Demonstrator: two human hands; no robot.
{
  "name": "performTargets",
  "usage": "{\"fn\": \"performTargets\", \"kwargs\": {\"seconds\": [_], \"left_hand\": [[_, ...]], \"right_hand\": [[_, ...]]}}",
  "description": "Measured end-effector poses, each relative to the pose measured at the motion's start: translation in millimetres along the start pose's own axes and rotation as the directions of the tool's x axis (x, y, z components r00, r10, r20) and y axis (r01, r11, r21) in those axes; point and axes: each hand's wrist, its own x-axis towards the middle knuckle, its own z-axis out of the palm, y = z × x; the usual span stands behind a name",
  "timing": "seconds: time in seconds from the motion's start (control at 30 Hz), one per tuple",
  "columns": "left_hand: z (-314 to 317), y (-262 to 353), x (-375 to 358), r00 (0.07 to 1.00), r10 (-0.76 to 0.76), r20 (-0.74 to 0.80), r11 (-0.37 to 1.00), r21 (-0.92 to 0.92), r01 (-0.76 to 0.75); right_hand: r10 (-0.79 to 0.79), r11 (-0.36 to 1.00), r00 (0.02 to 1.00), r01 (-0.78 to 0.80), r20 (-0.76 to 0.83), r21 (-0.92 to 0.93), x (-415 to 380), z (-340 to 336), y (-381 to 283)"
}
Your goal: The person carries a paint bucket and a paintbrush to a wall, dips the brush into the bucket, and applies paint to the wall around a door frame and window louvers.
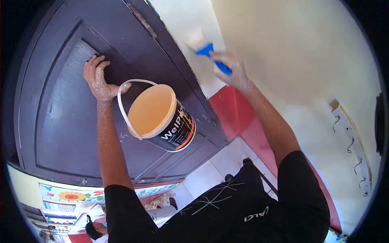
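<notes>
My right hand [231,69] is closed around the blue handle of what looks like a putty knife [205,50]. Its pale, blurred working end lies against the white strip of wall [190,20] beside the door frame. My left hand [98,79], speckled with white, rests its fingertips on the dark door [77,109]. Over its thumb hangs the white handle of a bucket [178,128], which tilts toward me. The bucket is black with "WelP" lettering and a cream rim; its inside looks orange, and the bottom is hard to make out.
A hook rail [353,141] is fixed to the cream wall [283,48] at right. Below the white strip runs a red wall band [231,109]. White floor tiles [202,178] show beneath. Another person [96,229] is at lower left, near a sunflower banner [73,196].
</notes>
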Motion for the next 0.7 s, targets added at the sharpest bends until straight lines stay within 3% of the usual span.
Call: {"fn": "performTargets", "kwargs": {"seconds": [0.1,0.2,0.43,0.53,0.6,0.63,0.7], "left_hand": [[4,0,-1,1.0,0.001,-0.019,1.0,-0.026,-0.002],[4,0,0,0.999,0.043,-0.02,0.999,-0.021,-0.044],[4,0,0,1.0,0.011,-0.016,1.0,-0.017,-0.012],[4,1,-1,1.0,0.018,-0.019,1.0,-0.007,-0.018],[5,2,0,0.999,0.035,-0.023,0.999,0.016,-0.034],[6,7,0,1.0,0.025,-0.005,1.0,0.001,-0.025],[2,9,3,1.0,0.013,0.009,1.0,0.002,-0.013]], "right_hand": [[0.233,0.965,0.952,-0.251,0.198,0.07,-105,8,-1],[0.319,0.942,0.909,-0.336,0.269,0.019,-150,6,-8],[0.483,0.858,0.86,-0.502,0.162,0.106,-195,-25,-63],[0.773,0.596,0.621,-0.782,0.132,0.184,-241,-38,-103],[0.949,0.185,0.26,-0.917,0.177,0.354,-270,-50,-123],[0.971,-0.041,0.064,-0.904,0.23,0.425,-286,-59,-135],[0.977,-0.17,-0.109,-0.914,0.183,0.367,-310,-77,-151]]}}
